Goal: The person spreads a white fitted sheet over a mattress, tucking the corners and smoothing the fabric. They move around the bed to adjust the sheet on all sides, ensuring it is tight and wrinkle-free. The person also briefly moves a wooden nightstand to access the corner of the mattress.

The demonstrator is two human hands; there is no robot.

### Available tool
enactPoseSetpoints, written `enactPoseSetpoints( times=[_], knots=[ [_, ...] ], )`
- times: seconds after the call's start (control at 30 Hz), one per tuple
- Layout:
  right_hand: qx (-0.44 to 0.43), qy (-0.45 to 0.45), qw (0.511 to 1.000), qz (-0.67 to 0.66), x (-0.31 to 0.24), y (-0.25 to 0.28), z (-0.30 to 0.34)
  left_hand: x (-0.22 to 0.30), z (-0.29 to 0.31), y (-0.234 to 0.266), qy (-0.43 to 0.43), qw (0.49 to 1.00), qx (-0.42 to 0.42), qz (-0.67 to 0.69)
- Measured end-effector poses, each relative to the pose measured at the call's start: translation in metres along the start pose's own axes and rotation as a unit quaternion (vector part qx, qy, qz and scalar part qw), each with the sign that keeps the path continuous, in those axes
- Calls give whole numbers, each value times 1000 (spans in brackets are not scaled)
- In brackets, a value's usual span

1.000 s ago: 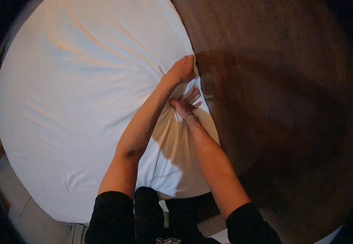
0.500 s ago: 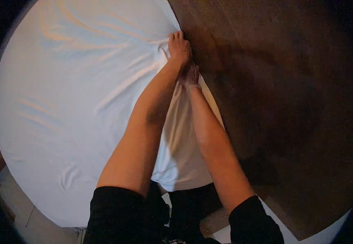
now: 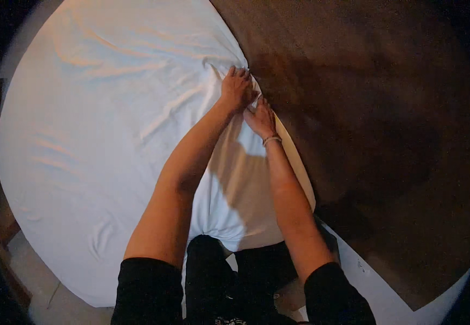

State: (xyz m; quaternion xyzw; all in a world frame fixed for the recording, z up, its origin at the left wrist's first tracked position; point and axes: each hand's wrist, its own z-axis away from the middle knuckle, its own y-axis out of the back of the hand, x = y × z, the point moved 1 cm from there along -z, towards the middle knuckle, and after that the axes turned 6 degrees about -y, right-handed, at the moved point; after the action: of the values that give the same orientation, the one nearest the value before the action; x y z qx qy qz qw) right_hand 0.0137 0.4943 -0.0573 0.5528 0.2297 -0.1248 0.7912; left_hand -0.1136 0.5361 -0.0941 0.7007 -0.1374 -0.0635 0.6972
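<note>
A wide white sheet (image 3: 94, 141) covers the left and middle of the view, its right edge lying along a dark brown surface. My left hand (image 3: 237, 89) has its fingers bent over that edge, gripping the cloth. Just below and to the right, my right hand (image 3: 261, 118), with a thin band at its wrist, is closed on the same edge. Small gathers show in the cloth around the hands, and creases fan out to the left. What lies under the sheet is hidden.
The dark brown flat surface (image 3: 386, 124) fills the right side, with a pale strip (image 3: 366, 265) below its lower edge. My dark-clothed legs (image 3: 262, 276) stand against the sheet's near edge. Greyish floor (image 3: 45, 271) shows at lower left.
Both hands have come nearer to me along the sheet's edge, the left one more. They were overlapping and now sit slightly apart. The right hand shows more clearly.
</note>
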Motion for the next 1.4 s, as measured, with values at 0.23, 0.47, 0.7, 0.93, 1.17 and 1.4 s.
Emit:
enactPoseSetpoints(
  times=[0.23, 0.47, 0.7, 0.93, 1.17, 1.4],
  knots=[
    [-227, -103, 968, 6, 36, -36, 0, 25, 26, -30, 11, 991, -132, -6],
    [18, 46, 999, 21, 42, -67, 55, 20, 98, -22, 323, 938, 74, 102],
    [34, -8, 999, 6, 15, -42, -8, -39, 66, 2, 76, 928, 206, 302],
    [-82, -83, 993, 0, -48, 9, -50, -150, 161, 56, 462, 862, 204, 35],
    [35, 66, 997, -20, -115, -29, -88, -177, 198, 30, 481, 844, 12, 236],
    [-12, -64, 998, -1, -113, -26, -114, -168, 189, 46, 493, 799, -120, 323]
  ],
)
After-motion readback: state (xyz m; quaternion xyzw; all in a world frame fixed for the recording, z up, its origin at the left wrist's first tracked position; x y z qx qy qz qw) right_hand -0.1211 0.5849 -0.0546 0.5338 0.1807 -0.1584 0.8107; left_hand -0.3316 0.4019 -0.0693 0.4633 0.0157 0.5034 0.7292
